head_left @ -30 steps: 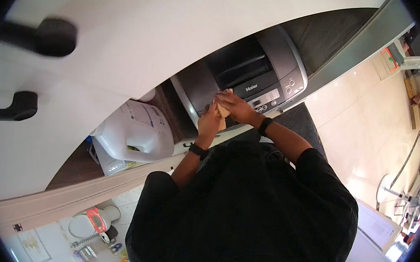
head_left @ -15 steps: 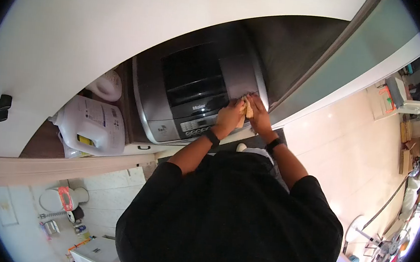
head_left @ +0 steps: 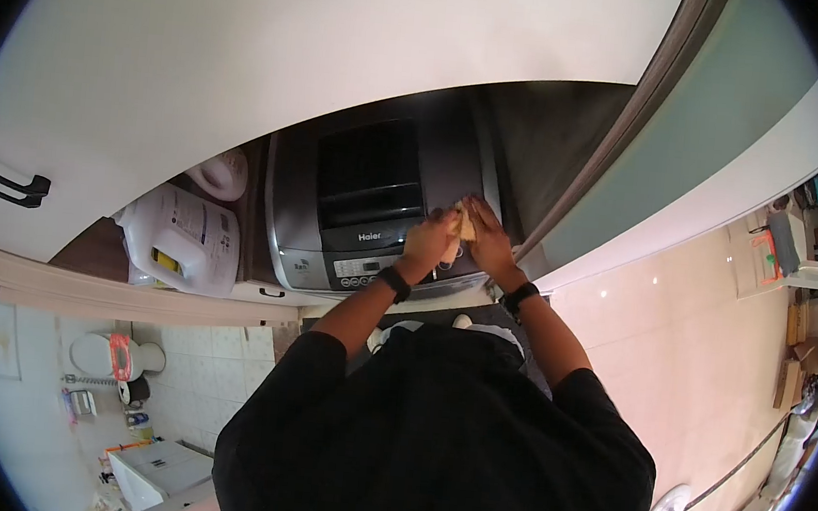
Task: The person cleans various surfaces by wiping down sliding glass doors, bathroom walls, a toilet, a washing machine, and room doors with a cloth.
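Observation:
A tan cloth [head_left: 465,227] is bunched between my two hands over the front right of a grey and black top-loading washing machine [head_left: 301,209]. My left hand [head_left: 430,240] grips the cloth from the left, near the lid's edge. From the other side my right hand [head_left: 490,240] has its fingers curled over the same cloth. Both hands are close over the machine's top, beside the control panel [head_left: 359,269]. The machine's lid [head_left: 368,164] is down. Part of the cloth is hidden under my fingers.
Left of the machine, a large white jug [head_left: 198,237] and a smaller bottle [head_left: 224,173] stand on a shelf. A white cabinet front [head_left: 282,40] overhangs the machine, and a green-grey panel [head_left: 669,171] rises at its right. A toilet [head_left: 94,354] shows at lower left.
The camera view has shifted, with the cabinet front covering more of the machine's back. My hands, still holding the cloth together, have moved slightly left on the machine's top.

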A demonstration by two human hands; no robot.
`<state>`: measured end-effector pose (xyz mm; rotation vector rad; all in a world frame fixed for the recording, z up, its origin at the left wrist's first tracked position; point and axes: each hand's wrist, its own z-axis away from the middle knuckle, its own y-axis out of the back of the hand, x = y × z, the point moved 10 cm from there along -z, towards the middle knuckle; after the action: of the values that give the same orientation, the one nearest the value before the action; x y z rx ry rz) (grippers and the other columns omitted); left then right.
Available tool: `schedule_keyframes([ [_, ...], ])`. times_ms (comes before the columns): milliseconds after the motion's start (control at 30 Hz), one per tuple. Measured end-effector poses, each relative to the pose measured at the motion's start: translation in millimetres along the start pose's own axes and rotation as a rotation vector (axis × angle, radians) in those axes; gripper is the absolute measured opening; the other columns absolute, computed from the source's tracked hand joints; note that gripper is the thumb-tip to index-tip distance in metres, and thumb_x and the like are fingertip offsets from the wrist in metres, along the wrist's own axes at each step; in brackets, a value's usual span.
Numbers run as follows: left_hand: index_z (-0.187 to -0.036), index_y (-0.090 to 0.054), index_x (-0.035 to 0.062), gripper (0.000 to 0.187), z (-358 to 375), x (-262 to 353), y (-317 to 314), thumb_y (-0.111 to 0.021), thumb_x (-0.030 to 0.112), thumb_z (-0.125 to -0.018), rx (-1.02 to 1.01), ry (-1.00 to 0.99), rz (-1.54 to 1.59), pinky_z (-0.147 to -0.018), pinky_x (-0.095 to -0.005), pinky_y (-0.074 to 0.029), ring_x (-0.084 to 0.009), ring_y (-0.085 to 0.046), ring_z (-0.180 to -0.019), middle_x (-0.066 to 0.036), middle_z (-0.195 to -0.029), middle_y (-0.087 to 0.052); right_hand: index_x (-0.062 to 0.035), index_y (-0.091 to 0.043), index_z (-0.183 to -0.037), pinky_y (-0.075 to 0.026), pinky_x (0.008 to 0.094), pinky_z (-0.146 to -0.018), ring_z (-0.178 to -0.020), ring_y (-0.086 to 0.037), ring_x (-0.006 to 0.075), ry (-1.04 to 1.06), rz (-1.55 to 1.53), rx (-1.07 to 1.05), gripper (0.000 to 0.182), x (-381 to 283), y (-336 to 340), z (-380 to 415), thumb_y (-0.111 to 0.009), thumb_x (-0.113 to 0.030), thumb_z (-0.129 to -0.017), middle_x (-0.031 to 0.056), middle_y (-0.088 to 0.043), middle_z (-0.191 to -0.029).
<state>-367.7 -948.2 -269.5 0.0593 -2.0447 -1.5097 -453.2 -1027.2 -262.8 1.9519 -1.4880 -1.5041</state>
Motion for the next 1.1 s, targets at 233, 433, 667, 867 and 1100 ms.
schedule_keyframes([
  [233, -0.12, -0.055, 0.0152, 0.043, -55.9, 5.3, 8.1, -0.068, 0.016, -0.079, 0.065, 0.079, -0.079, -0.064, -0.0436, -0.055, -0.0345, -0.068, -0.079, -0.015, -0.098, -0.065, -0.0092, -0.031, -0.148, -0.036, 0.0379, -0.111, -0.136, -0.037, 0.0333, -0.185, -0.054, 0.03, 0.073, 31.7, 4.3, -41.4, -0.061, -0.002, -0.082, 0.0156, -0.033, -0.151],
  [433, -0.123, -0.054, 0.0148, 0.046, -12.9, 17.6, 7.0, -0.069, 0.017, -0.08, -0.011, 0.048, 0.013, -0.065, -0.0426, -0.056, -0.0342, -0.068, -0.076, -0.017, -0.103, -0.064, -0.0057, -0.021, -0.151, -0.033, 0.0409, -0.113, -0.14, -0.029, 0.0362, -0.174, 0.031, -0.048, 0.083, 17.0, -8.9, -1.1, -0.064, -0.005, -0.08, 0.0187, -0.027, -0.153],
  [667, -0.12, -0.055, 0.0158, 0.045, 16.3, 12.7, -4.3, -0.072, 0.022, -0.079, -0.033, 0.01, -0.046, -0.061, -0.0404, -0.056, -0.0317, -0.068, -0.069, -0.01, -0.099, -0.065, -0.0006, -0.025, -0.148, -0.029, 0.0412, -0.115, -0.143, -0.024, 0.0361, -0.108, 0.054, -0.125, 0.078, -7.1, -3.9, 18.6, -0.061, -0.002, -0.079, 0.0229, -0.025, -0.152],
  [867, -0.114, -0.057, 0.0144, 0.037, -29.8, 23.5, 20.3, -0.069, 0.018, -0.079, 0.039, 0.051, -0.106, -0.059, -0.0392, -0.057, -0.0318, -0.068, -0.07, -0.011, -0.095, -0.065, -0.0007, -0.023, -0.148, -0.03, 0.0436, -0.114, -0.139, -0.03, 0.0393, -0.118, 0.011, 0.004, 0.072, 14.8, 0.6, -21.0, -0.056, -0.001, -0.084, 0.0232, -0.029, -0.15],
  [1100, -0.116, -0.057, 0.0153, 0.042, -53.3, 0.6, 25.7, -0.069, 0.018, -0.076, 0.103, 0.131, -0.118, -0.06, -0.0427, -0.057, -0.0339, -0.069, -0.074, -0.012, -0.099, -0.065, -0.0023, -0.027, -0.147, -0.031, 0.0439, -0.113, -0.137, -0.032, 0.0396, -0.12, 0.029, 0.059, 0.078, 8.9, 3.0, -52.8, -0.066, -0.009, -0.081, 0.0219, -0.032, -0.148],
])
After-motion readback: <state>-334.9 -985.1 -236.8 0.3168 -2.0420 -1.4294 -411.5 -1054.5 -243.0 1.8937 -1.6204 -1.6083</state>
